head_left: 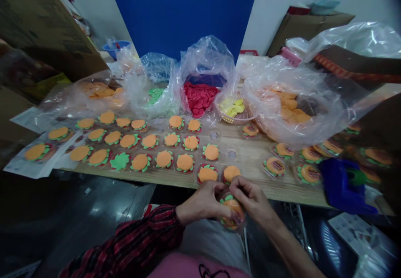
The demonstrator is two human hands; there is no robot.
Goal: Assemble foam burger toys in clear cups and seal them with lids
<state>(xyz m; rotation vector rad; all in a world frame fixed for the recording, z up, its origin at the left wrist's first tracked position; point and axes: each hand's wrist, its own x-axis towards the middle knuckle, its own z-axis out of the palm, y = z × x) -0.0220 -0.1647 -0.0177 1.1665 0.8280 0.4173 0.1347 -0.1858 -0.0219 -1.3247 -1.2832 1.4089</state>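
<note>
Close to my body, below the table's front edge, I hold a toy burger in a clear plastic case [231, 214] with an orange bun and green leaf edges. My left hand [202, 205] grips its left side, thumb across the front. At the upper right rim, the fingers of my right hand [252, 198] are pinched; exactly what they grasp is partly hidden. Just beyond my hands, two burgers with plain orange tops, one on the left [207, 173] and one on the right [231, 173], lie at the table edge. A green leaf-shaped piece [120, 161] tops another tray in the rows to the left.
Rows of orange-topped burgers cover the table [250, 173]. Behind stand plastic bags with red pieces [200, 97], green pieces [155, 95] and orange rounds [293, 111], plus a basket of yellow pieces [233, 110]. A blue tape dispenser [343, 186] and finished-looking burgers [308, 173] are at right.
</note>
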